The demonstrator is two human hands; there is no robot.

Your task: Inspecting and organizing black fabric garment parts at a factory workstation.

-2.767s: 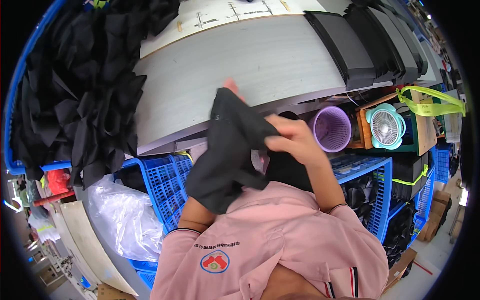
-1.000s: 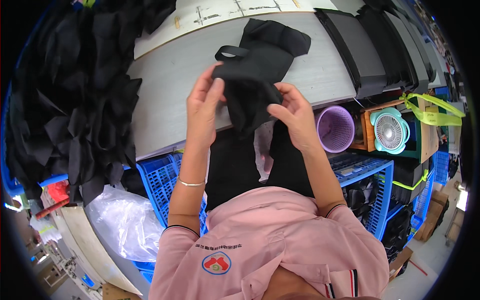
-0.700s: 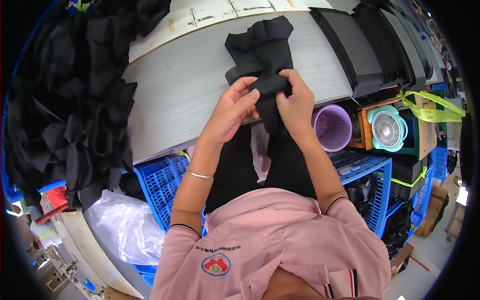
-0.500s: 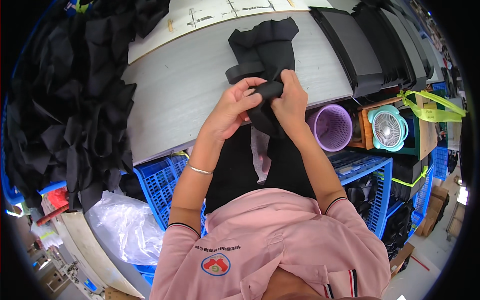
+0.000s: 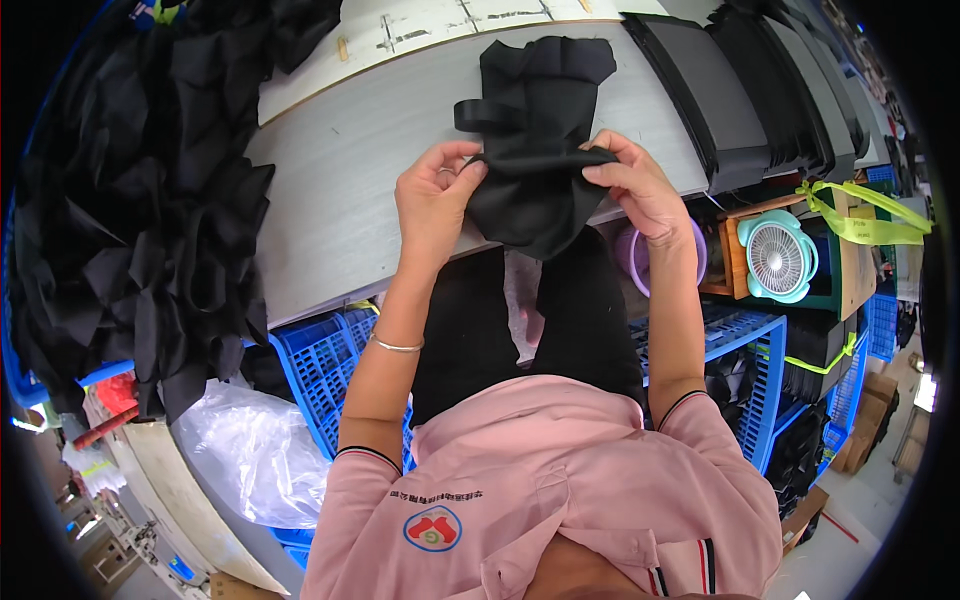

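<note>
A piece of black fabric (image 5: 545, 110) lies across the near edge of the grey-white work table (image 5: 340, 200), its lower part hanging toward my lap. A black strap loop (image 5: 477, 115) sticks out from its left side. My left hand (image 5: 437, 190) pinches the fabric's left edge between thumb and fingers. At the opposite edge my right hand (image 5: 645, 185) pinches it too. A fold stretches across between the two hands. What is inside the fold is hidden.
Black fabric pieces (image 5: 140, 220) are heaped at the left. Stacked black panels (image 5: 700, 100) lie at the far right. Below the table's right edge are a purple basket (image 5: 695, 265), a turquoise fan (image 5: 778, 256) and a blue plastic rack (image 5: 765, 390). Clear plastic (image 5: 255, 450) lies lower left.
My hands have moved apart, the right one outward and the left slightly left. The bunched fabric is now spread wider between them and has shifted a little right.
</note>
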